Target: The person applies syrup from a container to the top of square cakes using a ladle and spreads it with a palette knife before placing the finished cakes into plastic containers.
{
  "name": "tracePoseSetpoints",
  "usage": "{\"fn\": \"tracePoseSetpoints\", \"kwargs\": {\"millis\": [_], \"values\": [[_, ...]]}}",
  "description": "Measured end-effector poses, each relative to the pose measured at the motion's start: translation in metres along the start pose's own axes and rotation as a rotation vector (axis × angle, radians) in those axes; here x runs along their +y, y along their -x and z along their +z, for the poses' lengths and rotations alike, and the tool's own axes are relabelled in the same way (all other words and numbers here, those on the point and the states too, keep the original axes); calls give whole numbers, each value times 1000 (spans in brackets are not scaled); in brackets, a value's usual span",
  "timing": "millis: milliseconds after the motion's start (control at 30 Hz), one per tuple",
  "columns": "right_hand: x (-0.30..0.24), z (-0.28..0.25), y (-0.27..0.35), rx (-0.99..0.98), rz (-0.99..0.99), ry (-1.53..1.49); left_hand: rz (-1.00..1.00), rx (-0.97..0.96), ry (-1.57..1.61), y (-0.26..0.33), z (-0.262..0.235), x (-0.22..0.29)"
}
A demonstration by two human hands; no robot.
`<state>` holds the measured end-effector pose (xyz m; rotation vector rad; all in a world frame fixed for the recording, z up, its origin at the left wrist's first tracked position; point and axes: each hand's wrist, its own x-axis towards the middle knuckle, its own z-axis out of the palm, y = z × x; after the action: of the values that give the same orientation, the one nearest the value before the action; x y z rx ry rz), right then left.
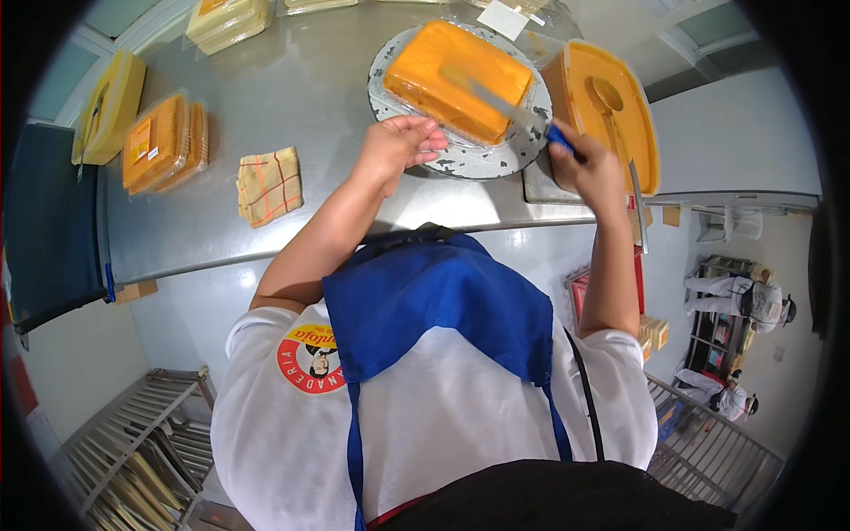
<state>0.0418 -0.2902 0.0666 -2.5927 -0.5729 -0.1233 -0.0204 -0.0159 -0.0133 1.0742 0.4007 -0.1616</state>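
A rectangular cake [460, 75] with smooth orange frosting sits on a clear plastic base on a round, paint-chipped turntable [482, 165]. My right hand [586, 166] grips the blue handle of a spatula [509, 104]. Its metal blade is blurred and reaches over the top of the cake. My left hand [403, 149] is beside the turntable's near left edge, close to the plastic base. Its fingers are curled in against the thumb, and whatever they may hold is hidden.
Right of the turntable stands a tub of orange frosting [611, 84] with a ladle [606, 96] in it. A folded checked cloth [270, 186], packaged cakes [164, 142] and a yellow container [113, 106] occupy the left side. Clear containers [228, 25] line the back. Two people [761, 301] work at far right.
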Motion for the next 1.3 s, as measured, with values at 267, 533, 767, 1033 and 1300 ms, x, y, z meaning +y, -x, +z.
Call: {"fn": "tracePoseSetpoints", "kwargs": {"millis": [267,533,767,1033,1300], "values": [[24,-9,-10,200,87,350,-10,-24,-6,0,3,1],[-11,-9,16,75,49,156,44,-110,22,17,9,-17],[-1,-4,17,177,233,184,-123,-234,-460,18,-60,50],[-51,23,38,155,97,273,-5,-33,-72,-13,-27,20],[-34,19,7,368,-132,468,-15,17,-4,-1,-12,11]]}}
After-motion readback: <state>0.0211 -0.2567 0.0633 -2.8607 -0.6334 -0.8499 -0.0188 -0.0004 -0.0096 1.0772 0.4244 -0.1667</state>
